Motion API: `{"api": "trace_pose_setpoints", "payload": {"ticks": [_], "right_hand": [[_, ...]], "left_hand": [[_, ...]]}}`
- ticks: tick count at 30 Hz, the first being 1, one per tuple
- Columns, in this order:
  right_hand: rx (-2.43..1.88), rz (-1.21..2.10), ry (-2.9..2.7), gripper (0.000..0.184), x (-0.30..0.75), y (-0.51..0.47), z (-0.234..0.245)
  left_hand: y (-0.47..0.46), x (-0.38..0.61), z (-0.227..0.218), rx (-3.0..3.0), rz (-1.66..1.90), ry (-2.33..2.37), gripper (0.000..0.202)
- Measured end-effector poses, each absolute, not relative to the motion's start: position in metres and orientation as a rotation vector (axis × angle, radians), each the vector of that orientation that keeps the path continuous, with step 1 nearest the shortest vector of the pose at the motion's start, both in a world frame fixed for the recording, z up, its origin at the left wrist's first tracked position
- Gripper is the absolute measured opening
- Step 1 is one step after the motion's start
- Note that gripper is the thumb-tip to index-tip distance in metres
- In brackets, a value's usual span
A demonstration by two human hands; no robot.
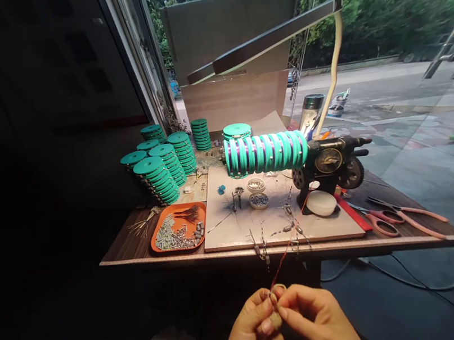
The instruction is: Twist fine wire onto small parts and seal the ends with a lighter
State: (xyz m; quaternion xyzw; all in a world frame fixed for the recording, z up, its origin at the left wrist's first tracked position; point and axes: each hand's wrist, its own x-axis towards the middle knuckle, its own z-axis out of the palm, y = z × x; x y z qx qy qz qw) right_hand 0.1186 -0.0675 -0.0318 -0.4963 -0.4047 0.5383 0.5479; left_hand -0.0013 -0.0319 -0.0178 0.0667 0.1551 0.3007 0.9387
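Note:
My left hand and my right hand meet in front of the table edge, fingertips pinched close together. Between them is the lower end of a thin red line, which rises toward the winding machine. Whatever small part sits right at the fingertips is too small to make out. Some fingers seem to wear beige covers. Just beyond the hands, fishing rigs with small grey sinkers lie on the board and hang over its front edge. Several green spools are lined up on the machine's shaft.
Stacks of green spools stand at the left. An orange tray holds sinkers and small fittings. Two round dishes of beads sit on the board. Scissors and pliers lie at the right. A lamp arches overhead.

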Motion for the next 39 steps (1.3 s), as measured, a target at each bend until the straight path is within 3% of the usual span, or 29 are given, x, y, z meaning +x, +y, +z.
{"api": "trace_pose_setpoints", "payload": {"ticks": [10, 25, 39], "right_hand": [[-1.172, 1.396, -0.889, 0.033, 0.129, -0.067, -0.029], [-1.303, 1.292, -0.879, 0.033, 0.132, -0.066, -0.006], [-1.245, 1.434, -0.875, 0.022, 0.142, -0.057, 0.006]], "left_hand": [[-0.031, -0.004, -0.007, 0.048, 0.568, 0.465, 0.012], [-0.034, -0.002, -0.005, 0.112, 0.647, 0.638, 0.014], [-0.036, -0.001, 0.001, 0.204, 0.646, 0.770, 0.011]]}}
